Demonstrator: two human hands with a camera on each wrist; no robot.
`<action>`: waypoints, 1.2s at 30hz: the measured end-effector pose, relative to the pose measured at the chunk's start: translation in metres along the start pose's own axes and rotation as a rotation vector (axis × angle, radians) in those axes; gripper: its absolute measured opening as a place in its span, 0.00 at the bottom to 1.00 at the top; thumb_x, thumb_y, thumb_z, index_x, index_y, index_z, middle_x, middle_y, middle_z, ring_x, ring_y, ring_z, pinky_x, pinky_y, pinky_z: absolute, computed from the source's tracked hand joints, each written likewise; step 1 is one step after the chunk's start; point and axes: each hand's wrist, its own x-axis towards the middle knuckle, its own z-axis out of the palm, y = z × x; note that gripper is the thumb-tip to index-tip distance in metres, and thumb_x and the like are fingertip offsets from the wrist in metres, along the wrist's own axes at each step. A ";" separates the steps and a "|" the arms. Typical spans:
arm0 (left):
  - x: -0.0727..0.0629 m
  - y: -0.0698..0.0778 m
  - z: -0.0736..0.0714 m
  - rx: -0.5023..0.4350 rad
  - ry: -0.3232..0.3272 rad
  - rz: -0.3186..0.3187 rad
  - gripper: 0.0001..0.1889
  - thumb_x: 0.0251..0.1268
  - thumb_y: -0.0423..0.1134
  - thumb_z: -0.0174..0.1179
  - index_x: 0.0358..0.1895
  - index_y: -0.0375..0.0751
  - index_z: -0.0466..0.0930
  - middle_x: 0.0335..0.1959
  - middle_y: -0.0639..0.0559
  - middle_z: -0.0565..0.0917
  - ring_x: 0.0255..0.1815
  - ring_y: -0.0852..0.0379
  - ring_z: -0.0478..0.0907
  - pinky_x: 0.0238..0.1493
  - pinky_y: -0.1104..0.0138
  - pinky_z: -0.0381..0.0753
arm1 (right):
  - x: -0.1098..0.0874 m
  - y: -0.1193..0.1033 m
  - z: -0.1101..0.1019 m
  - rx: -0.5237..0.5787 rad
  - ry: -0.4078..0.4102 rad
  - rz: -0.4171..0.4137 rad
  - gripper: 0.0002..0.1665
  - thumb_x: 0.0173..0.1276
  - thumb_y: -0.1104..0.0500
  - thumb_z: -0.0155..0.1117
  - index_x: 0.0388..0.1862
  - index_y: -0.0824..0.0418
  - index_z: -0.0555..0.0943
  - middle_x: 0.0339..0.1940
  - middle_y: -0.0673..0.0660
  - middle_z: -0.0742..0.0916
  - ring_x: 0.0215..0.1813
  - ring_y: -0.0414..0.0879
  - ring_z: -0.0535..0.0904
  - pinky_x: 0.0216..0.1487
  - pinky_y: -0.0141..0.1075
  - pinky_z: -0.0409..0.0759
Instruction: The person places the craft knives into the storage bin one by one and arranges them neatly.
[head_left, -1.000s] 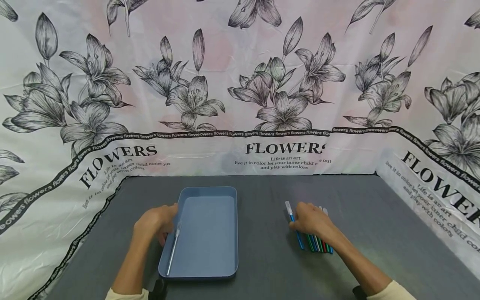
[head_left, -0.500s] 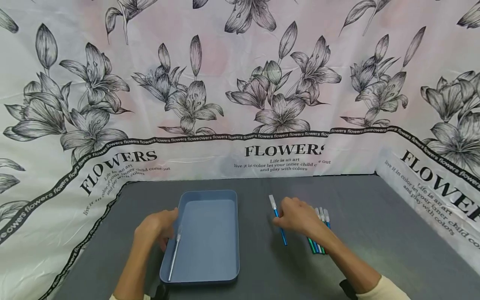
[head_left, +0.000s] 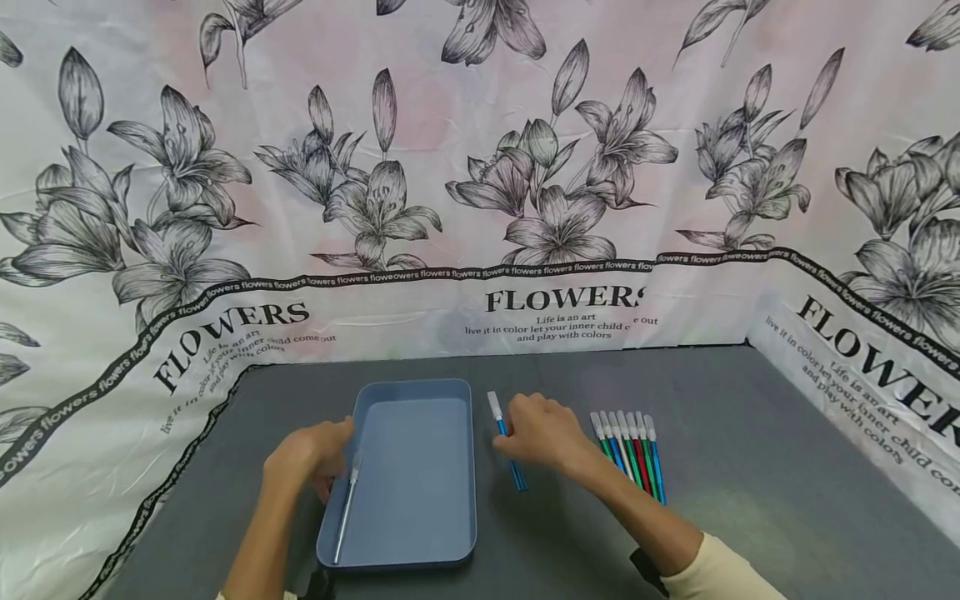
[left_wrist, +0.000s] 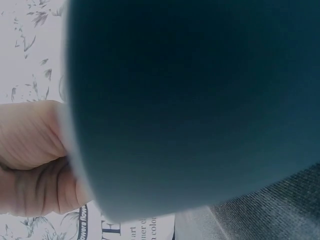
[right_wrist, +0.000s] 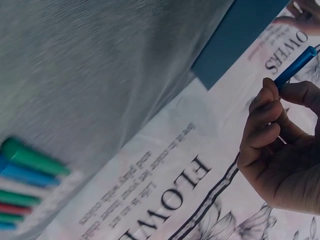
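Note:
My left hand [head_left: 307, 454] grips the left rim of a blue-grey tray [head_left: 423, 554], whose side fills most of the left wrist view. Along the tray's left side lies a slim whitish pen [head_left: 346, 512] with a translucent cap. Just right of the tray, my right hand [head_left: 543, 433] pinches a blue felt-tip pen [head_left: 516, 473], its pale cap pointing toward the back wall. In the right wrist view, thumb and fingertip hold this blue pen's barrel, while the other fingers curl in. Farther right, several capped felt-tip pens [head_left: 639, 458] in green, blue, white and red lie side by side.
A dark grey cloth [head_left: 750, 467] covers the table. Behind it and along both sides hangs a pale sheet [head_left: 420, 325] printed with flowers and lettering. The right forearm passes over the table in front of the pen row.
My right hand has moved left with the blue pen, away from the row toward the tray, uncovering the other pens. The left hand stays at the tray's rim.

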 end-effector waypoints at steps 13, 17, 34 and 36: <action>0.002 -0.002 0.002 -0.004 0.003 -0.007 0.46 0.69 0.21 0.59 0.83 0.24 0.39 0.24 0.44 0.89 0.24 0.52 0.88 0.57 0.48 0.86 | 0.022 -0.044 0.029 0.059 -0.018 -0.064 0.33 0.62 0.62 0.65 0.07 0.49 0.55 0.09 0.42 0.54 0.16 0.37 0.47 0.18 0.30 0.45; 0.002 -0.004 0.002 -0.033 -0.001 -0.014 0.45 0.70 0.21 0.58 0.83 0.25 0.39 0.27 0.42 0.90 0.26 0.51 0.89 0.57 0.47 0.87 | 0.025 -0.059 0.039 0.069 -0.035 -0.048 0.33 0.62 0.62 0.65 0.07 0.49 0.56 0.10 0.42 0.55 0.16 0.37 0.48 0.18 0.30 0.47; 0.009 -0.001 -0.001 -0.004 -0.043 -0.038 0.44 0.72 0.21 0.58 0.84 0.27 0.41 0.58 0.23 0.84 0.28 0.50 0.90 0.43 0.56 0.90 | 0.040 -0.107 0.080 -0.010 -0.231 -0.087 0.36 0.68 0.56 0.70 0.09 0.51 0.58 0.09 0.45 0.57 0.14 0.38 0.51 0.16 0.29 0.51; 0.010 -0.001 -0.002 -0.004 -0.048 -0.031 0.43 0.72 0.22 0.57 0.84 0.26 0.41 0.57 0.23 0.84 0.28 0.50 0.90 0.46 0.56 0.90 | 0.043 -0.110 0.086 -0.001 -0.262 -0.070 0.34 0.68 0.56 0.70 0.09 0.52 0.60 0.09 0.45 0.59 0.15 0.38 0.54 0.16 0.29 0.54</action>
